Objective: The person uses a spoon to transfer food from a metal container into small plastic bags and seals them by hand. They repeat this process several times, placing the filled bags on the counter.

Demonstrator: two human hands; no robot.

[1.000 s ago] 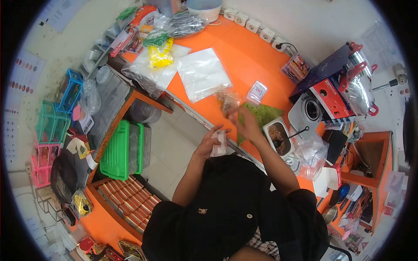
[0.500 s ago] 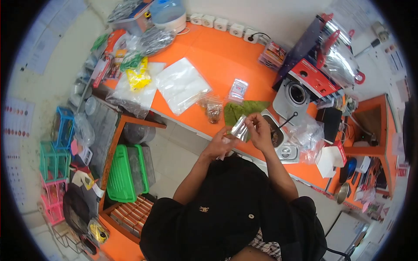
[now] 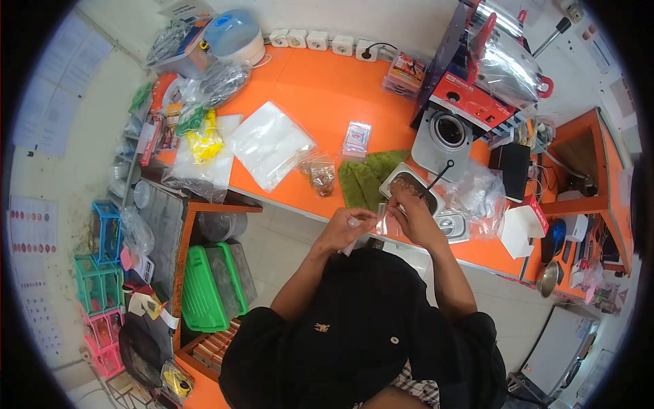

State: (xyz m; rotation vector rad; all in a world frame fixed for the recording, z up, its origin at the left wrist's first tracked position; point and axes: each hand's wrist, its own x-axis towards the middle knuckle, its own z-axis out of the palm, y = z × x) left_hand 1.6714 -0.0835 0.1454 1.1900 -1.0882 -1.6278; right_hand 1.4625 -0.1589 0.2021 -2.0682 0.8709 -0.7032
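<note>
A small clear plastic bag (image 3: 386,221) is stretched between my two hands at the counter's front edge. My left hand (image 3: 343,230) pinches its left side, and more clear plastic hangs under that palm. My right hand (image 3: 413,217) grips the other side, close to a steel tray (image 3: 439,208) of brown pieces. A thin dark handle with a ringed end (image 3: 441,174) leans out of the tray. Left of the tray lies a crumpled green cloth (image 3: 371,178). Small bags with brown contents (image 3: 321,178) rest further left, and a packet of small bags (image 3: 357,139) lies behind the cloth.
A steel lid (image 3: 452,228) and crumpled clear plastic (image 3: 477,199) are right of the tray. Behind stands a grey machine with a round opening (image 3: 446,136). Large clear bags (image 3: 272,144) lie at left on the orange counter (image 3: 310,85). Below is a green crate (image 3: 204,290).
My view has shifted, so the counter things appear further left. The bag has turned more upright between my hands, and my right hand now sits lower against the tray's front edge.
</note>
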